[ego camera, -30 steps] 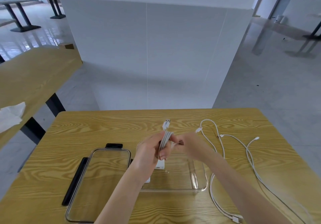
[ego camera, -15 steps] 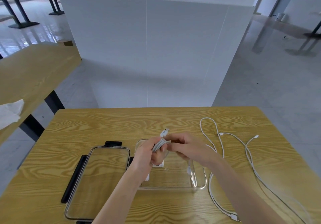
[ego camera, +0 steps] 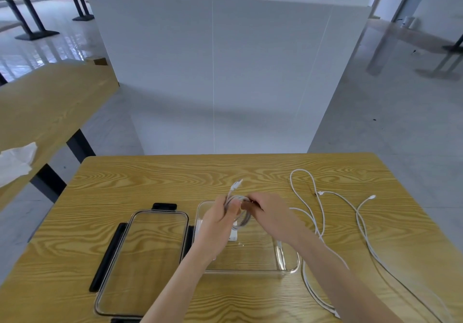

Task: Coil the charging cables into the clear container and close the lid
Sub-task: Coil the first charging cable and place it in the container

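Since a second ago we have lowered the coiled cable (ego camera: 238,212), gripped by left hand (ego camera: 220,218) and right hand (ego camera: 269,213), over the clear container (ego camera: 288,264), so placement comes next.

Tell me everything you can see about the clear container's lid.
The lid is a clear rectangular panel with rounded corners and a thin dark rim, so the wood grain shows through it. Black clip flaps stick out at its far and left edges. It lies flat on the table, off the container and just to its left. Neither hand touches it; the left forearm passes over its near right corner.
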The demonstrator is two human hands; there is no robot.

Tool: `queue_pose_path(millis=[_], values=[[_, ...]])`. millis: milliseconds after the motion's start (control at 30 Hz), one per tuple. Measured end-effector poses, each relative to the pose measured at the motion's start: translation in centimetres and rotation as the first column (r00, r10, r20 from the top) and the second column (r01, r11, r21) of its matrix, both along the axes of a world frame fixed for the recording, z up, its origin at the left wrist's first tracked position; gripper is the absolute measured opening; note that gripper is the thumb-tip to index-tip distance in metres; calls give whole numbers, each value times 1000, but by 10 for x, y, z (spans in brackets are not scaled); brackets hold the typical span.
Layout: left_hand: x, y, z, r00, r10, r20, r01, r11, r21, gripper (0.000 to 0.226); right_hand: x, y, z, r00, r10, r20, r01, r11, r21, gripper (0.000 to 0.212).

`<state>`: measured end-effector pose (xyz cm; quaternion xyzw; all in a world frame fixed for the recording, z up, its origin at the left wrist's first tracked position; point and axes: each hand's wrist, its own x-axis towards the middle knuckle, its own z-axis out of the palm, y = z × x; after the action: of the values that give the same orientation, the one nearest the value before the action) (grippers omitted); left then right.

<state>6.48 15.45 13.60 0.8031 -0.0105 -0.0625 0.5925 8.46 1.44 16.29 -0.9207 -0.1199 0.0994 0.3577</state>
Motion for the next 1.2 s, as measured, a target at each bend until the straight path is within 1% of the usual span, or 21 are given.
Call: queue_pose_path(millis=[67, 133, 200, 267, 333, 400, 433, 500, 533, 567, 600, 633, 667, 767, 800, 867, 967, 1033, 1100, 1133, 1200], values=[[-2, 3, -6, 992, -5, 125, -20, 979, 201, 39, -1, 0, 0, 999, -29, -29, 30, 998, 63, 36], [-5, 5, -8, 973, -65, 223, -33, 913, 407, 40, -1, 0, -1, 997, -57, -45, 61, 993, 99, 36], [-5, 7, -7, 969, -98, 226, -44, 834, 551, 35, 0, -3, -1, 996, -61, -67, 69, 991, 112, 35], [-1, 9, -4, 977, -73, 202, -67, 792, 607, 34, 0, -5, 1, 982, -53, -183, 92, 973, 214, 26], [2, 11, -1, 977, -37, 210, -98, 799, 593, 33, 1, -9, 5, 926, -31, -376, 195, 892, 407, 13], [4, 13, 1, 980, 26, 200, -130, 837, 531, 32, 2, -14, 6, 863, 19, -505, 328, 739, 588, 19], [5, 14, 2, 982, 61, 180, -144, 857, 495, 33, 3, -17, 7, 834, 45, -550, 399, 640, 657, 21], [6, 16, 1, 984, 123, 130, -165, 901, 400, 34, 4, -23, 7, 779, 133, -612, 503, 449, 738, 30], [6, 16, 0, 984, 147, 101, -173, 924, 342, 34, 4, -24, 6, 771, 172, -614, 519, 389, 761, 35], [6, 15, -1, 984, 165, 63, -176, 943, 282, 35, 4, -24, 5, 777, 179, -603, 515, 370, 773, 37], [6, 14, -1, 984, 178, 22, -179, 959, 219, 35, 3, -23, 4, 788, 163, -593, 505, 380, 775, 37], [6, 13, -2, 983, 186, -13, -181, 971, 159, 35, 2, -22, 2, 808, 127, -575, 482, 418, 770, 36], [5, 13, -3, 981, 192, -40, -187, 977, 102, 35, 1, -20, 0, 837, 78, -541, 448, 471, 760, 34], [5, 13, -5, 969, 220, -111, -227, 973, -48, 33, -1, -21, -4, 945, -51, -325, 266, 698, 665, 31], [4, 13, -5, 965, 229, -126, -240, 968, -74, 32, -2, -21, -5, 962, -82, -261, 230, 757, 611, 31], [2, 12, -4, 959, 246, -139, -260, 961, -97, 32, -3, -20, -8, 975, -165, -150, 218, 837, 501, 35], [1, 9, -4, 954, 272, -123, -286, 952, -110, 34, -2, -16, -10, 966, -259, -13, 242, 884, 401, 38], [1, 7, -5, 954, 283, -97, -292, 951, -96, 33, 0, -14, -12, 970, -232, 73, 201, 934, 296, 37], [0, 4, -5, 962, 262, -76, -268, 960, -84, 33, 2, -12, -17, 963, -179, 199, 157, 980, 123, 40], [-2, 2, -5, 969, 236, -67, -241, 968, -66, 33, 4, -11, -19, 944, -149, 296, 148, 989, 27, 45], [-5, -3, -3, 981, 185, -54, -187, 982, -27, 33, 8, -9, -23, 854, -42, 519, 157, 971, -179, 56]])
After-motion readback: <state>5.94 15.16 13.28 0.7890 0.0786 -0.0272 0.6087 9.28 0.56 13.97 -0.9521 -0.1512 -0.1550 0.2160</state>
